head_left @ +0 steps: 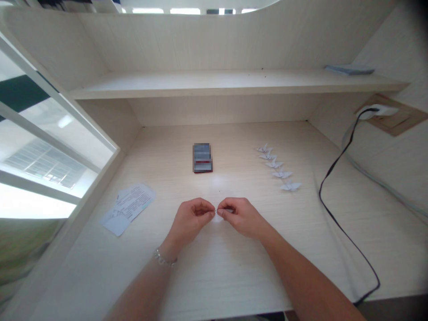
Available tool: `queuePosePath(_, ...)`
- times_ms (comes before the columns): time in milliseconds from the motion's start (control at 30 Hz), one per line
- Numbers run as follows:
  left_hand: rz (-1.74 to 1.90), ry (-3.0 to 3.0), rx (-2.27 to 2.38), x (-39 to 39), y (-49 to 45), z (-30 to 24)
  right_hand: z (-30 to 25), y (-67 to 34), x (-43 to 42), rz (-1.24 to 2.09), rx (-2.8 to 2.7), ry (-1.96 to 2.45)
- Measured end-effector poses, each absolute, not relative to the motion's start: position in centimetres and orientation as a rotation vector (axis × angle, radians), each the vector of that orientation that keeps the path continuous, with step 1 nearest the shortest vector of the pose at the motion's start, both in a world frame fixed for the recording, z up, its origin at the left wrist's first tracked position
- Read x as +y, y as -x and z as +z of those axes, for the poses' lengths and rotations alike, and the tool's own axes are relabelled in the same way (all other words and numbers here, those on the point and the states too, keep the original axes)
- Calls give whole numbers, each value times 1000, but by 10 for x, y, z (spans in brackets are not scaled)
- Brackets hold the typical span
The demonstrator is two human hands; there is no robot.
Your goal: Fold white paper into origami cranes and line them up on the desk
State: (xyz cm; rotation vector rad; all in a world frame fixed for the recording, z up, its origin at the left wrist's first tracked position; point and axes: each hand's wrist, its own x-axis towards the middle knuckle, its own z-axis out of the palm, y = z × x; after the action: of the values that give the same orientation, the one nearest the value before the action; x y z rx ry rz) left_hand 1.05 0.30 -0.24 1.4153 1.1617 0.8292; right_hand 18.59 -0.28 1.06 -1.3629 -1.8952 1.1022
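My left hand (192,219) and my right hand (243,218) meet over the middle of the desk, thumbs and forefingers pinched close together. Between the fingertips is a small piece of white folded paper (216,211), mostly hidden by the fingers, so its shape is unclear. A bracelet (165,258) circles my left wrist. To the right of my hands, several small white paper cranes (282,174) stand in a slanting row. Beyond my hands lies a phone (202,157), its screen blurred.
Printed paper sheets (132,206) overlap at the left. A black cable (329,214) runs from the wall socket (394,115) down the right side. A shelf (214,84) spans the back, with a flat bluish item (349,69) on it. White bars (50,140) border the left side.
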Motion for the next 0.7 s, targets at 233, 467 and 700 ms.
queuePosePath(233, 863, -1357, 1101, 4, -10, 1, 10, -188, -2, 1156, -1835, 1366)
queuePosePath(467, 926, -1349, 1140, 3, -14, -4, 10, -186, -3, 1110, -1852, 1348)
queuePosePath(700, 857, -1482, 1117, -1, -14, 1, 11, -183, -4, 1007, -2001, 1353)
